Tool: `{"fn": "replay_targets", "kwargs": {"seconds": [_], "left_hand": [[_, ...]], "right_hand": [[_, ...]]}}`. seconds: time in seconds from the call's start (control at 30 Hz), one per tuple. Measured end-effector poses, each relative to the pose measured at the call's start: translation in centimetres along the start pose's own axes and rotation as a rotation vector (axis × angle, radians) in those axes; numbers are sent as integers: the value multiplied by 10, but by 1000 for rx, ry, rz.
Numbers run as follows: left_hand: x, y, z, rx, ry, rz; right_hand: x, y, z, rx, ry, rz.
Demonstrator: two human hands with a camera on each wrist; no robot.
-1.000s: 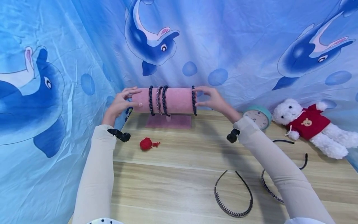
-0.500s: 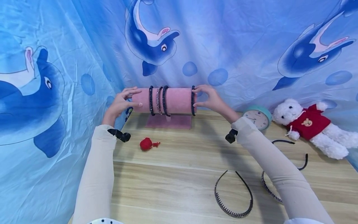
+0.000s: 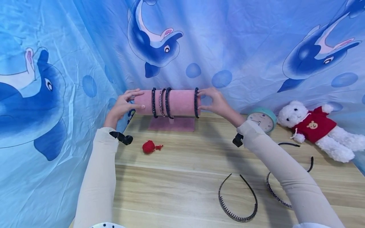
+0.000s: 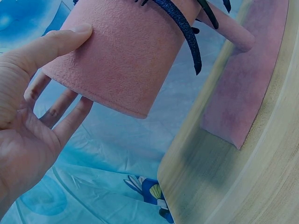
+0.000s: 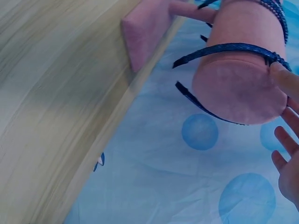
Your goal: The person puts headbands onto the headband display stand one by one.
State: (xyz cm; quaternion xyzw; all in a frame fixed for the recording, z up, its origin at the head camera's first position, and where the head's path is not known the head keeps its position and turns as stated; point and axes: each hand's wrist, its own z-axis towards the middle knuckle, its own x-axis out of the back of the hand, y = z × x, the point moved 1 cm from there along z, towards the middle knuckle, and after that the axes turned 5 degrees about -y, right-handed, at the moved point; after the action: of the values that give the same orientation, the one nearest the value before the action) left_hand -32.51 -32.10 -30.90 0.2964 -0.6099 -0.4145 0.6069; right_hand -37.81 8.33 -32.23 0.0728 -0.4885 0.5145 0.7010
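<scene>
A pink cylindrical headband stand (image 3: 181,101) carries several toothed headbands. My left hand (image 3: 123,106) grips the roll's left end; in the left wrist view its thumb (image 4: 70,39) lies on one side and fingers on the other. At the right end, my right hand (image 3: 218,101) holds a dark blue headband (image 3: 196,103) between thumb and fingers. In the right wrist view, a fingertip touches that blue headband (image 5: 233,48), whose two free ends stick out past the roll. Left of it sit a sparkly headband (image 3: 161,102) and two dark ones.
A red yarn ball (image 3: 148,147) lies before the stand's pink base (image 3: 182,124). A loose headband (image 3: 238,218) lies front right; others lie partly under my right sleeve. At the right are a green clock (image 3: 262,120) and white teddy bear (image 3: 316,126). Dolphin-print curtains hang behind.
The rightmost headband has shifted slightly left along the roll, and my right fingers have moved a little. My left hand keeps its place on the left end.
</scene>
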Motion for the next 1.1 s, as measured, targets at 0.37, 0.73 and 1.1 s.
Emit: {"fn": "replay_targets", "kwargs": {"seconds": [0.37,0.73,1.1], "left_hand": [[2,-1,1,-5,3,2],[0,-1,1,11,-7,-8],[1,-3,2,2,-6,-12]], "right_hand": [[-9,-6,-1,-8,-35,-87],[-24,-9,5,38,-30,-170],[-37,-20,18,46,-38,-211]]}}
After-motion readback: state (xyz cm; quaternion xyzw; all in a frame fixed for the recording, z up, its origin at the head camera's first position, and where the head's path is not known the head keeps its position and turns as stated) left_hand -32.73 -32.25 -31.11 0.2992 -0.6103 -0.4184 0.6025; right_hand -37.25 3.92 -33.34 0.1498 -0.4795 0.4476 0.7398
